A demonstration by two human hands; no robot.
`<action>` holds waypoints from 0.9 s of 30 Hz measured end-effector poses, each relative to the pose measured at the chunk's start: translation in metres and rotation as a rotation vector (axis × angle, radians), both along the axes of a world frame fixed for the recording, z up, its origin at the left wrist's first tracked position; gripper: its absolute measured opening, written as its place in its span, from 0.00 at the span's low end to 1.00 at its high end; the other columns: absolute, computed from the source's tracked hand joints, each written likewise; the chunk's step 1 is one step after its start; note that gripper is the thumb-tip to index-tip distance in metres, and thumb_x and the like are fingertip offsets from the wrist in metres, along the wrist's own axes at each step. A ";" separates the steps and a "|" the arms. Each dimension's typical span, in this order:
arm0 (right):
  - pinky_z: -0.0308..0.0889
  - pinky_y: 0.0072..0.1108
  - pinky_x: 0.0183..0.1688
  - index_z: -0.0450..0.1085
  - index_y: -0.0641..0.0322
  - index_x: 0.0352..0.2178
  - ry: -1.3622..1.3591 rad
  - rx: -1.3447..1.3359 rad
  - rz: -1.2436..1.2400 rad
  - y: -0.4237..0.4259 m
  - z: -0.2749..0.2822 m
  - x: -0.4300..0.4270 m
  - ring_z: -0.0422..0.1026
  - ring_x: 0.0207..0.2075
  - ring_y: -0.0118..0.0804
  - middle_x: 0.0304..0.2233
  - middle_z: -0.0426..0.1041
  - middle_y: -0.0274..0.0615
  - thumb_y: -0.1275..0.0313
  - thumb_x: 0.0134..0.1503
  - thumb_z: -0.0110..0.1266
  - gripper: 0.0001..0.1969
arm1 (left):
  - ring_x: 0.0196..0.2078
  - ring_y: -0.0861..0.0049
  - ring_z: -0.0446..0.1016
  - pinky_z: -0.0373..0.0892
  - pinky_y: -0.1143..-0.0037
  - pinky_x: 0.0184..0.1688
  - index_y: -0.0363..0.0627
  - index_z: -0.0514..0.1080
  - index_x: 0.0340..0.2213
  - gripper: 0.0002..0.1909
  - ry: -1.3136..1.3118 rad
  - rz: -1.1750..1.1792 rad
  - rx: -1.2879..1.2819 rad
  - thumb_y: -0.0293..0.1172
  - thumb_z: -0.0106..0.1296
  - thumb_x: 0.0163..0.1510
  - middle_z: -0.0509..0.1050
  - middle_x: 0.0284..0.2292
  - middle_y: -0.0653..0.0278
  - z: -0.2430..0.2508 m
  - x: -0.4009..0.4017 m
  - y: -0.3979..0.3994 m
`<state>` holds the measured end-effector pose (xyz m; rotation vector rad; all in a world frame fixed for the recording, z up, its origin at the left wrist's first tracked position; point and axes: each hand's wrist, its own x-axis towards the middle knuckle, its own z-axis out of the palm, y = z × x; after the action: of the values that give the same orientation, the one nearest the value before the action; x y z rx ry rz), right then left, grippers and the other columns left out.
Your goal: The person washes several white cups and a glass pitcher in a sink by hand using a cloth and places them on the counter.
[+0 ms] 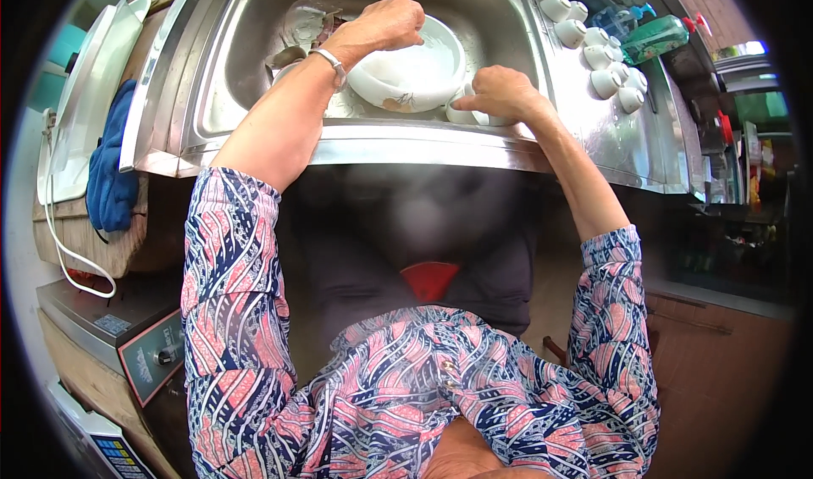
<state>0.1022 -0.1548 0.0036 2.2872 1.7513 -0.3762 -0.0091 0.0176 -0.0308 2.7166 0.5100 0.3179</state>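
Observation:
A steel sink basin [248, 40] lies before me, with a large white bowl [406, 79] inside it. The bowl bears a leaf-like pattern and holds cloudy water. Over its left and far part is my left hand [381, 25], fingers curled downward; whatever may be in them is hidden. To the right of the bowl, my right hand [505, 91] grips a small white cup [458, 114] near the sink's front edge, the thumb at its rim. More white ware beside that cup is partly covered by the hand. Clear glassware [305, 21] sits at the basin's far left.
Several small white cups [598, 56] stand upside down on the steel drainboard [591, 129]. Behind them are a green soap bottle [657, 37] and a blue pump bottle [613, 18]. A blue cloth [114, 161] hangs left, over a wooden board [95, 225].

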 end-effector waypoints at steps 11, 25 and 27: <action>0.60 0.21 0.19 0.66 0.72 0.18 0.473 0.126 -0.341 0.001 0.010 0.011 0.64 0.17 0.32 0.16 0.64 0.41 0.66 0.39 0.51 0.14 | 0.25 0.65 0.70 0.65 0.70 0.27 0.39 0.69 0.19 0.15 -0.033 0.042 -0.067 0.40 0.54 0.39 0.71 0.21 0.57 -0.001 -0.001 0.003; 0.65 0.20 0.33 0.67 0.70 0.34 1.191 0.760 -0.259 0.084 -0.022 -0.011 0.67 0.31 0.28 0.30 0.70 0.42 0.58 0.48 0.51 0.22 | 0.31 0.75 0.71 0.70 0.74 0.26 0.43 0.71 0.30 0.26 -0.387 0.292 -1.139 0.53 0.56 0.36 0.71 0.30 0.60 0.022 -0.011 0.016; 0.65 0.21 0.34 0.66 0.69 0.35 1.105 0.595 -0.268 0.084 -0.031 -0.003 0.67 0.34 0.29 0.31 0.70 0.42 0.52 0.48 0.48 0.26 | 0.31 0.74 0.71 0.69 0.74 0.26 0.41 0.72 0.28 0.25 -0.340 0.380 -1.071 0.51 0.57 0.34 0.72 0.29 0.59 0.019 -0.013 0.017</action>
<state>0.0991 -0.0704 -0.0270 3.0371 2.1747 -1.6125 -0.0221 0.0343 -0.0120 1.4954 0.7969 0.4284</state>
